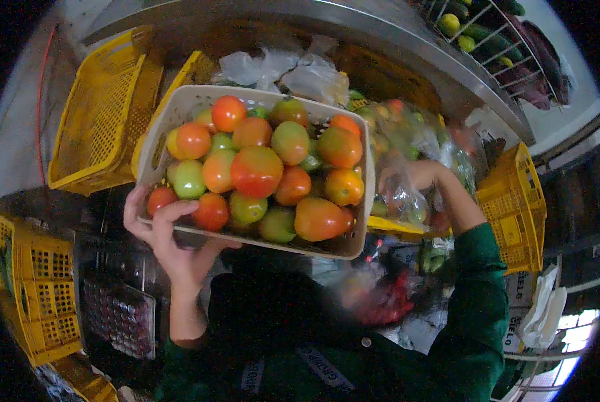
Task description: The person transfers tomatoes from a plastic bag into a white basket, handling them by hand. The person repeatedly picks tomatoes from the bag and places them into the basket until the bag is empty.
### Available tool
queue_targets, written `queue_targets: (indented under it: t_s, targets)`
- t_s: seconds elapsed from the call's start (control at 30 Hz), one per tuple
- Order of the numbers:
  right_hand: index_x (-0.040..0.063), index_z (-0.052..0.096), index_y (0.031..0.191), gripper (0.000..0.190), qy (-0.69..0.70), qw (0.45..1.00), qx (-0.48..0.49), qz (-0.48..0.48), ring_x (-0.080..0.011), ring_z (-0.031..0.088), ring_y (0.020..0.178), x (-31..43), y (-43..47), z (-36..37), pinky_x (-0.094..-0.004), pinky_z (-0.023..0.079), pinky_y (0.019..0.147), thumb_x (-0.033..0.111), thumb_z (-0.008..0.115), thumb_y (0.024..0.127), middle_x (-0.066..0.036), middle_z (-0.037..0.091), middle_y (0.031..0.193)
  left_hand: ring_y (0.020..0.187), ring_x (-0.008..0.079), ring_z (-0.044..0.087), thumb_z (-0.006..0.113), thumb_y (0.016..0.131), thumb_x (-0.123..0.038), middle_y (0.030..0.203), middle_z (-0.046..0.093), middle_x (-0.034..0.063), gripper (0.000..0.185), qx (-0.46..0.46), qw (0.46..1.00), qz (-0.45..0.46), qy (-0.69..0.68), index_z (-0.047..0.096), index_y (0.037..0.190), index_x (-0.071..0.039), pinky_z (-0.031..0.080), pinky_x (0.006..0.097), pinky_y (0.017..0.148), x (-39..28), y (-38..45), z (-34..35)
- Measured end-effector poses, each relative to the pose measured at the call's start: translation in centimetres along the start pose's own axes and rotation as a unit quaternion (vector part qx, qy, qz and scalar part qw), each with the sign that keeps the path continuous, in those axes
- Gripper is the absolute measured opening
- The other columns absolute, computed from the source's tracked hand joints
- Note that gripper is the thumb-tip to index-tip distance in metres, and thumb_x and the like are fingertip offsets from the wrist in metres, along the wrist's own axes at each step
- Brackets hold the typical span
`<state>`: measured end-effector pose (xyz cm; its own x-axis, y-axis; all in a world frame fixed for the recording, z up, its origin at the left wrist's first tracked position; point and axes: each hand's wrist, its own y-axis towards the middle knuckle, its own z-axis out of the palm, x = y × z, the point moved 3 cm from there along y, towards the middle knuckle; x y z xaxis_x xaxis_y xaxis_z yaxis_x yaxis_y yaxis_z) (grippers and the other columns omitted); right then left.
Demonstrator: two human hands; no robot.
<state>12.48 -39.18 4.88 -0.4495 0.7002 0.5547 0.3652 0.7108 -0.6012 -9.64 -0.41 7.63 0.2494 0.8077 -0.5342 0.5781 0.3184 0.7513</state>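
My left hand (171,233) grips the near left corner of a cream plastic basket (192,95), thumb underneath and a finger over the rim. The basket is tilted towards me and heaped with tomatoes (257,172), some red or orange and others still green. To the right of the basket, my right hand (413,177) reaches among clear plastic bags (410,203) in a yellow crate (395,224). Its fingers are blurred and partly covered by plastic, so their grip is unclear. Mixed green and reddish produce (393,118) shows through the bags.
Yellow plastic crates stand at the left (106,115), lower left (43,286) and right (513,206). A steel edge (380,20) curves across the back, below a wire basket (518,50) of dark green and yellow vegetables. A clear tray (119,314) of dark round items lies lower left.
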Motion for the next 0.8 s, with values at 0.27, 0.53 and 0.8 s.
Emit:
queue_targets:
  t_s: [0.27, 0.53, 0.8]
  targets:
    - [0.0, 0.063, 0.1, 0.034, -0.1, 0.985, -0.126, 0.061, -0.0322, 0.06, 0.095, -2.5, 2.0, 4.3, -0.042, 0.046, 0.084, 0.027, 0.055, 0.079, -0.022, 0.063, 0.102, 0.125, 0.0387, 0.029, 0.089, 0.042, -0.044, 0.13, 0.032, 0.0188, 0.064, -0.006, 1.0, -0.003, -0.013, 0.061, 0.094, -0.019, 0.023, 0.0535, 0.105, 0.7, -0.3, 0.0]
    - [0.0, 0.067, 0.094, 0.039, 0.058, 0.977, -0.139, 0.153, -0.0347, 0.063, 0.089, -2.1, -0.4, 0.1, -0.0422, 0.044, 0.089, 0.027, 0.068, 0.067, -0.019, 0.067, 0.088, 0.125, 0.0399, 0.028, 0.087, 0.042, -0.049, 0.13, 0.032, 0.0205, 0.064, -0.002, 1.0, -0.006, -0.017, 0.061, 0.092, -0.018, 0.02, 0.0542, 0.106, 0.8, -0.3, 0.1]
    - [0.003, 0.027, 0.141, 0.093, -0.254, 0.928, -0.177, 0.208, -0.0333, 0.033, 0.132, -7.6, 5.9, -1.3, -0.042, 0.028, 0.108, 0.03, 0.073, 0.065, -0.025, 0.03, 0.144, 0.125, 0.0395, 0.027, 0.087, 0.044, -0.051, 0.131, 0.029, 0.0185, 0.065, 0.009, 1.0, -0.007, -0.013, 0.058, 0.093, -0.018, 0.023, 0.0527, 0.106, 0.9, 0.1, 0.3]
